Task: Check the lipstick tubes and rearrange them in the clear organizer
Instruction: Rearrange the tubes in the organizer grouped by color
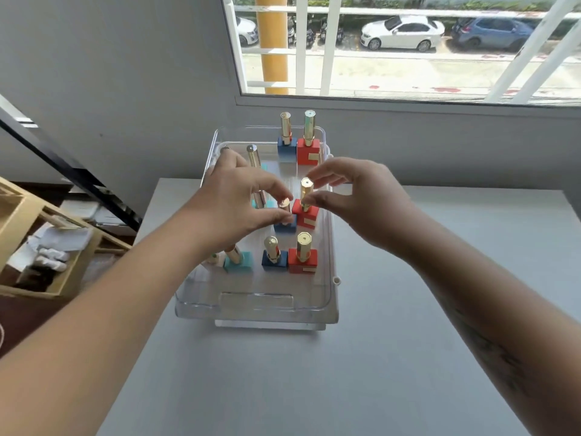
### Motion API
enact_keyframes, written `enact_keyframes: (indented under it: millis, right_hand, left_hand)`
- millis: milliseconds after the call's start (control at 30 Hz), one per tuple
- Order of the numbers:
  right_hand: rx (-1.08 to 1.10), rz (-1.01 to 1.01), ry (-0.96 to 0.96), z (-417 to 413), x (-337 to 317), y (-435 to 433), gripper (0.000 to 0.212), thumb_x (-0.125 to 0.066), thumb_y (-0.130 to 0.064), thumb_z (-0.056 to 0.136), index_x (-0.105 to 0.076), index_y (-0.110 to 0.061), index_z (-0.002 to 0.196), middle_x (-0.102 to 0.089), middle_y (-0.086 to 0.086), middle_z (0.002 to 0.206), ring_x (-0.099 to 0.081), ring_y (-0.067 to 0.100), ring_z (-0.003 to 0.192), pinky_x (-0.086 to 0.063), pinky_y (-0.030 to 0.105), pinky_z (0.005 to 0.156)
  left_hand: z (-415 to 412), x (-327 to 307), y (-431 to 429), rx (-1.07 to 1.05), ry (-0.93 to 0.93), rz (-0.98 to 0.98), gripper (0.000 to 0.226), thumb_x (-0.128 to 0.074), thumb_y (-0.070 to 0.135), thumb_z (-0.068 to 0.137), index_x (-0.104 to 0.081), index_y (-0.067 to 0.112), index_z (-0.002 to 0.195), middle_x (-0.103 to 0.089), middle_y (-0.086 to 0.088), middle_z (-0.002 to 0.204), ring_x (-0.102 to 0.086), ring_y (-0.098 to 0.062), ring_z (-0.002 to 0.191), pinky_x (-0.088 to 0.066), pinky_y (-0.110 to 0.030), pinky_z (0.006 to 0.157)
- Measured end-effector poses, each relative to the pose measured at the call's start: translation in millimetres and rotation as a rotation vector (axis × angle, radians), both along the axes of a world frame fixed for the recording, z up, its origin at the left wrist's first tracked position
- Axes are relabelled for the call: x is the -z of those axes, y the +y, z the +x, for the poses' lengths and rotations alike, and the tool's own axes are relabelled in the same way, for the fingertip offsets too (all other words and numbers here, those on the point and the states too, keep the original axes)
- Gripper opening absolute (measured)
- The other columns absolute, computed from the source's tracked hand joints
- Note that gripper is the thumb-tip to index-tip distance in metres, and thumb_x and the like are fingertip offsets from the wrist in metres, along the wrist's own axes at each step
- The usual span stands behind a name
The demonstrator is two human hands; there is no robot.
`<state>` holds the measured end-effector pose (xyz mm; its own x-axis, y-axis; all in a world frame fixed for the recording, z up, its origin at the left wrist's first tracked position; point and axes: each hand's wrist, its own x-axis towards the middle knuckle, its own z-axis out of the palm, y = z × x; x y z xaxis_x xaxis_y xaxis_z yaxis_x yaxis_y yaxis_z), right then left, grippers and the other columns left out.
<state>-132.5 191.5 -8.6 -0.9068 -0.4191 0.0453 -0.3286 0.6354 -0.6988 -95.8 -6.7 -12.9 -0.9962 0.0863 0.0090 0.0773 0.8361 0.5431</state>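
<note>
A clear organizer (pixel 256 305) stands on the grey table and holds several gold lipstick tubes on square bases. The right column has red bases, the middle blue, the left teal. My right hand (pixel 355 204) pinches the gold tube of the middle red-based lipstick (pixel 305 212), thumb and forefinger closed on it. My left hand (pixel 234 202) pinches the gold tube of the middle blue-based lipstick (pixel 285 220). It hides part of the left column. At the near row stand a teal one (pixel 240 259), a blue one (pixel 274 258) and a red one (pixel 302 258).
The grey table (pixel 314 388) reaches toward me below the organizer. A window with white bars (pixel 408 45) is behind, above a grey wall. At the left, off the table, a wooden shelf (pixel 41 247) holds papers and boxes.
</note>
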Motion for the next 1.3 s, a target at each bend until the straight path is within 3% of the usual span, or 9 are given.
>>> enact_keyframes:
  millis: [167,267,333,400,467,667,1000,1133,1300]
  right_hand:
    - [0.023,0.012,0.038,-0.2,6.8,-8.1,0.017,-0.068,-0.032,0.087,-0.067,-0.021,0.100,-0.064,-0.015,0.091,-0.062,0.012,0.098,-0.049,0.042,0.094]
    - [0.015,0.058,0.077,-7.5,7.0,-10.5,0.016,-0.064,-0.033,0.090,-0.063,-0.023,0.102,-0.057,-0.019,0.088,-0.061,0.015,0.100,-0.046,0.047,0.094]
    - [0.022,0.047,0.089,-18.6,6.0,-11.1,0.018,-0.063,-0.031,0.091,-0.063,-0.021,0.106,-0.057,-0.017,0.089,-0.061,0.014,0.097,-0.049,0.041,0.092]
    - [0.029,0.028,0.101,-33.5,4.0,-13.2,0.020,-0.062,-0.028,0.092,-0.064,-0.018,0.108,-0.058,-0.013,0.092,-0.058,0.010,0.091,-0.050,0.022,0.080]
    - [0.024,0.037,0.124,-49.3,2.6,-16.4,0.019,-0.061,-0.026,0.092,-0.064,-0.015,0.107,-0.059,-0.009,0.092,-0.056,0.009,0.086,-0.040,0.011,0.066]
    - [0.065,0.068,0.145,-83.3,2.0,-26.0,0.021,-0.059,-0.023,0.093,-0.064,-0.013,0.111,-0.067,0.002,0.102,-0.060,0.019,0.093,-0.042,0.026,0.076]
    - [0.113,0.080,0.140,-90.0,7.6,-30.1,0.023,-0.057,-0.022,0.094,-0.062,-0.010,0.114,-0.068,0.008,0.107,-0.061,0.025,0.097,-0.050,0.041,0.087]
    - [0.145,0.042,0.154,-87.8,10.1,-30.9,0.024,-0.058,-0.022,0.093,-0.062,-0.011,0.114,-0.068,0.006,0.107,-0.061,0.023,0.097,-0.051,0.039,0.085]
    - [0.177,-0.015,0.143,-85.5,10.5,-28.0,0.024,-0.063,-0.025,0.091,-0.060,-0.016,0.113,-0.065,-0.002,0.098,-0.060,0.014,0.086,-0.045,0.023,0.068]
  left_hand:
    - [-6.2,4.0,-0.2,-0.023,0.030,0.022,0.025,-0.078,0.044,0.073,-0.070,0.043,0.097,-0.043,0.005,0.102,-0.038,-0.007,0.099,-0.029,-0.005,0.071]
    - [-14.8,1.5,-1.0,-0.009,0.023,0.024,0.021,-0.075,0.044,0.075,-0.066,0.046,0.093,-0.044,0.005,0.101,-0.040,-0.012,0.102,-0.032,-0.014,0.075]
    - [-24.3,-1.5,-1.1,-0.016,0.025,0.041,0.019,-0.075,0.043,0.076,-0.066,0.044,0.093,-0.041,0.009,0.097,-0.041,-0.015,0.101,-0.034,-0.023,0.078]
    - [-36.4,-4.3,-0.4,-0.041,0.042,0.047,0.022,-0.075,0.042,0.077,-0.068,0.039,0.097,-0.042,0.005,0.098,-0.042,-0.015,0.098,-0.036,-0.025,0.080]
    - [-50.5,-7.0,1.4,-0.065,0.059,0.034,0.022,-0.075,0.042,0.077,-0.068,0.038,0.098,-0.042,0.002,0.102,-0.045,-0.011,0.090,-0.037,-0.023,0.077]
    - [-84.9,-8.2,1.6,-0.103,0.069,0.040,0.021,-0.078,0.036,0.079,-0.070,0.032,0.098,-0.051,0.010,0.096,-0.043,-0.009,0.102,-0.032,-0.023,0.084]
    - [-104.6,6.8,-2.1,-0.117,0.149,0.109,0.025,-0.077,0.036,0.079,-0.072,0.029,0.102,-0.063,0.014,0.090,-0.040,-0.007,0.105,-0.028,-0.012,0.070]
    - [-107.1,10.9,-2.2,-0.135,0.179,0.155,0.026,-0.078,0.036,0.078,-0.072,0.030,0.102,-0.069,0.007,0.098,-0.048,-0.006,0.105,-0.031,-0.010,0.074]
    - [-105.7,12.4,-3.3,-0.162,0.238,0.134,0.032,-0.080,0.037,0.074,-0.071,0.031,0.105,-0.066,0.005,0.101,-0.035,0.020,0.086,-0.026,-0.007,0.071]
